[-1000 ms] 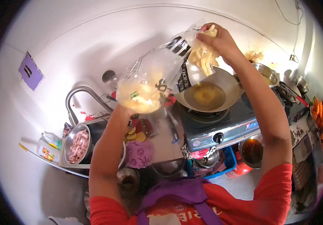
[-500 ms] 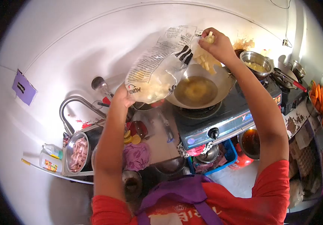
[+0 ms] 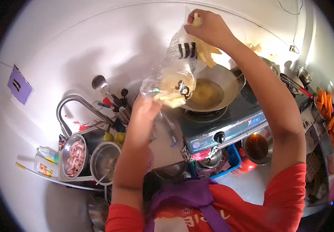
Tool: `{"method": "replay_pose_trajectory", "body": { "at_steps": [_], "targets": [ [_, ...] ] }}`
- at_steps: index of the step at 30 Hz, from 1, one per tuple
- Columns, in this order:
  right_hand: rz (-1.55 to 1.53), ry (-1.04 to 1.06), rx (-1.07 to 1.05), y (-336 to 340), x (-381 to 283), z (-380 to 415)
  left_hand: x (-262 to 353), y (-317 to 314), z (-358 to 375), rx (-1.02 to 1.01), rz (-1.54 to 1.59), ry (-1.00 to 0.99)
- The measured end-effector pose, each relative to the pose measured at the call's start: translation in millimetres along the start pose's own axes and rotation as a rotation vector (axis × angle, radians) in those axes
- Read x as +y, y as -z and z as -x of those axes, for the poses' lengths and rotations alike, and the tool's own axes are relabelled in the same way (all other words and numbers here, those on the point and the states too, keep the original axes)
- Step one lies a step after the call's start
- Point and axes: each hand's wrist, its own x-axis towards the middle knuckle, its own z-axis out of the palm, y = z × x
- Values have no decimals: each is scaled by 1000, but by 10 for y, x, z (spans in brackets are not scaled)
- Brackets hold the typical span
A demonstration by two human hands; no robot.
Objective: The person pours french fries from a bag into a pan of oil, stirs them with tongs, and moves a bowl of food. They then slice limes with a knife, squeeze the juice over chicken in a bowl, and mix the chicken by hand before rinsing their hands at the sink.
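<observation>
A clear plastic bag (image 3: 174, 77) with black print holds pale cut sticks, like raw fries. My left hand (image 3: 148, 108) grips its lower left end. Up at the bag's top edge, my right hand (image 3: 207, 27) is closed on the bag, with a pale stick showing at its fingers. More sticks (image 3: 206, 52) show at the bag's right side, above a wok (image 3: 229, 87). Brownish-yellow oil (image 3: 205, 94) lies in the wok, which stands on a gas stove (image 3: 229, 129).
At the left, a bowl of raw meat (image 3: 75, 157) sits by the faucet (image 3: 78, 101) and a pot (image 3: 104, 160). Utensils (image 3: 122, 104) stand behind. Below the stove are a blue basket (image 3: 234, 158) and a pot of brown liquid (image 3: 256, 147). Orange pieces (image 3: 332, 129) lie far right.
My right hand has moved up and left, raising the bag's top. My left hand has shifted right with the lower end. The bag is more upright and bunched, and its sticks have shifted.
</observation>
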Motion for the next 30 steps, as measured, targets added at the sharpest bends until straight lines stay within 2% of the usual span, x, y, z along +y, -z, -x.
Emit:
{"method": "replay_pose_trajectory", "body": {
  "at_steps": [1,5,8,9,13,17,23,30],
  "targets": [
    [-23,-38,-1,-33,77,33,103,-53,-20,93,-163,113],
    [-59,-150,-4,-76,437,279,350,-130,-216,189,-553,114],
    [-122,-314,-72,-106,691,561,526,-214,-391,199,-676,92],
    [-133,-374,-91,-114,739,653,607,-432,-350,205,-675,130],
    [-251,-516,-125,-205,988,914,656,-392,-775,29,-746,143],
    [-304,-539,-102,-249,1096,1014,636,-533,-989,36,-762,180],
    [-234,-521,-93,-175,1065,999,454,-414,-1122,43,-746,231],
    [-236,-566,-126,-132,998,925,551,-499,-1072,-14,-637,199]
  ]
}}
